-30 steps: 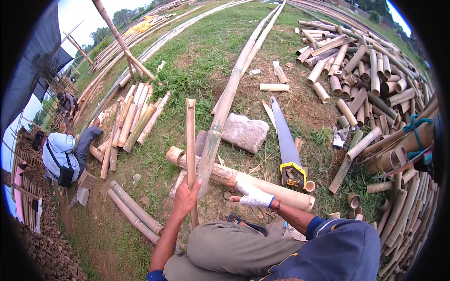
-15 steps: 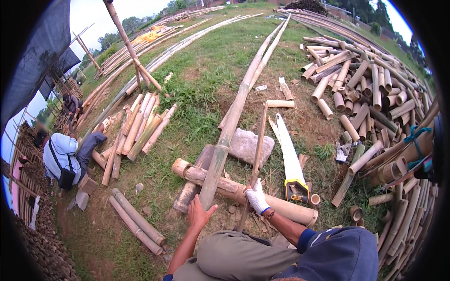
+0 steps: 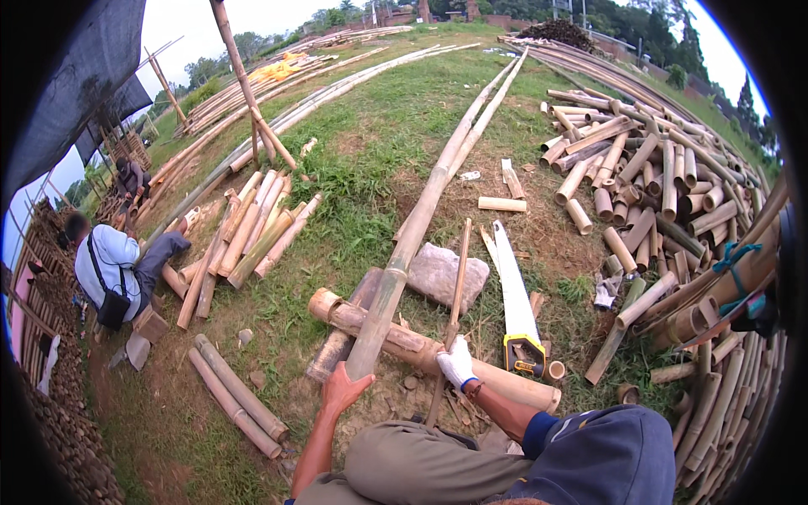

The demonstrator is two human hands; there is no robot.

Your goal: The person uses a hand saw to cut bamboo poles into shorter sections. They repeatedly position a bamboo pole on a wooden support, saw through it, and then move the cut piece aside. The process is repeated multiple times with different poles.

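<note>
- Fingers of the bare left hand (image 3: 343,389) spread open against the cut near end of a long bamboo pole (image 3: 421,223).
- Gloved right hand (image 3: 458,364) curls closed around a thin bamboo stick (image 3: 454,303), which stands tilted beside the pole.
- Long pole lies across a thick bamboo log (image 3: 404,341) on the grass and runs far away from the person.
- Hand saw (image 3: 516,303) lies right of the stick; a flat stone (image 3: 446,273) sits between pole and saw.
</note>
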